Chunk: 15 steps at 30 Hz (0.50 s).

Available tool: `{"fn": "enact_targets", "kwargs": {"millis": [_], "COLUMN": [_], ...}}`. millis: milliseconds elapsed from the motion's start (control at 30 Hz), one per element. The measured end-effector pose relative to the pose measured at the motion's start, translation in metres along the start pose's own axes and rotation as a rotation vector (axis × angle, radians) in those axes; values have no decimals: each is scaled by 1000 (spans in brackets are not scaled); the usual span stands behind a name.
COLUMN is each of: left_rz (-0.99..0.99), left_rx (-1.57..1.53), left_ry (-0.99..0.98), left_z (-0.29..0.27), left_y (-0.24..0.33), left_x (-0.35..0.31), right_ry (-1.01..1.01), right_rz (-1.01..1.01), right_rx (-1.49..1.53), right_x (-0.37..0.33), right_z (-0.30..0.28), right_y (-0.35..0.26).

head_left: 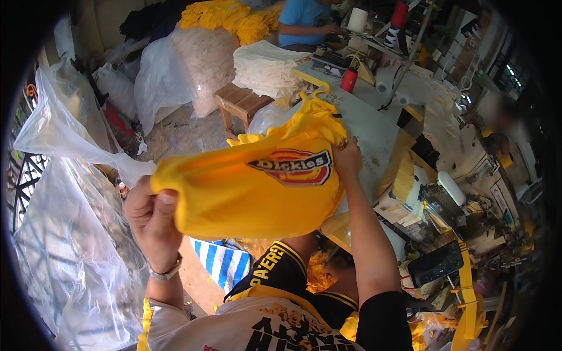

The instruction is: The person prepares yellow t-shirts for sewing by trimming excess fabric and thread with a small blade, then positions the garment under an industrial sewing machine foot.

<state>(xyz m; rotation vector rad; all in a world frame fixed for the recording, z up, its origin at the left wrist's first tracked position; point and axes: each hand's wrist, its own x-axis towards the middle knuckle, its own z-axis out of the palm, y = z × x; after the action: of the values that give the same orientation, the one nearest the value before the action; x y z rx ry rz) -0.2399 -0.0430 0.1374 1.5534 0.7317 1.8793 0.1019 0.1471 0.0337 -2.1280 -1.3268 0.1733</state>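
A yellow cloth garment piece with a printed red, black and white logo is stretched between my two hands, above my lap. My left hand pinches its left end, thumb toward me. At the other end, my right hand grips the gathered upper right edge; its fingertips are partly hidden behind the cloth. The top of the piece is bunched, and a narrow strip trails from it over the pale worktable. What kind of garment it is I cannot tell.
On the right stands a sewing machine, with a phone mounted near it. A red thread cone rests on the table. Beyond are a wooden stool, stacked white cloth and a person in blue. Clear plastic sheeting hangs at left.
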Motion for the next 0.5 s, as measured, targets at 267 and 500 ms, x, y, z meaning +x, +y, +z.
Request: {"fn": "enact_targets", "kwargs": {"millis": [267, 500], "left_rz": [107, 227], "left_rx": [175, 1432], "left_ry": [320, 207], "left_z": [-81, -255], "left_y": [6, -52], "left_x": [61, 124], "right_ry": [47, 398], "right_rz": [-231, -620], "right_rx": [-10, 92], "right_x": [-4, -96], "right_z": [-29, -164], "right_y": [12, 4]}}
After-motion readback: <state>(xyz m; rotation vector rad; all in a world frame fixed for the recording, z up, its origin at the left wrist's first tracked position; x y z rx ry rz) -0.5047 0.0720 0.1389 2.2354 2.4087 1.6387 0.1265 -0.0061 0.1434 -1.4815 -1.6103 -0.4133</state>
